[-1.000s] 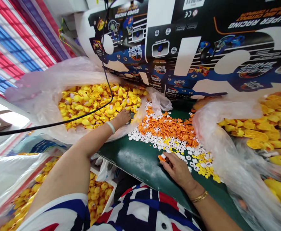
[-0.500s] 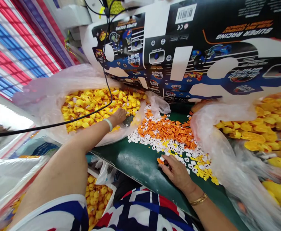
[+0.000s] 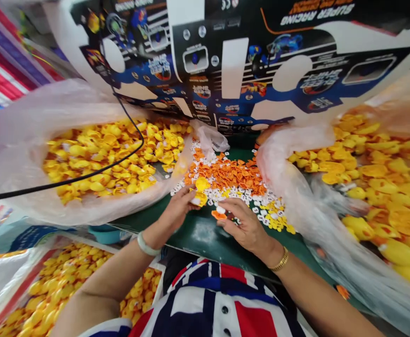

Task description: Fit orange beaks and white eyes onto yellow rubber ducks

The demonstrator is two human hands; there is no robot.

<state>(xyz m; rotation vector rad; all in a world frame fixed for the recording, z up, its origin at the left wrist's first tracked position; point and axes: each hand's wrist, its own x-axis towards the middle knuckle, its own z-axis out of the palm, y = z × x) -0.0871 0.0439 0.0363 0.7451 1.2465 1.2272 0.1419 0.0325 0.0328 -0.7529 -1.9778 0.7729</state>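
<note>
A yellow plastic duck piece (image 3: 200,197) is grasped by the left hand (image 3: 178,210) and a small orange plastic beak (image 3: 219,215) is pinched by the right hand (image 3: 245,225), both grips kept firm and close together above the green surface (image 3: 201,234), beside heaped orange and white plastic pieces (image 3: 226,177), as suits such small parts.

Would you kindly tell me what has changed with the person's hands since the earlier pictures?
The left hand has come out of the plastic bag of yellow duck pieces, moving over the green surface, and now holds a yellow duck piece. The right hand still holds an orange piece. The orange and white piles look unchanged.
</note>
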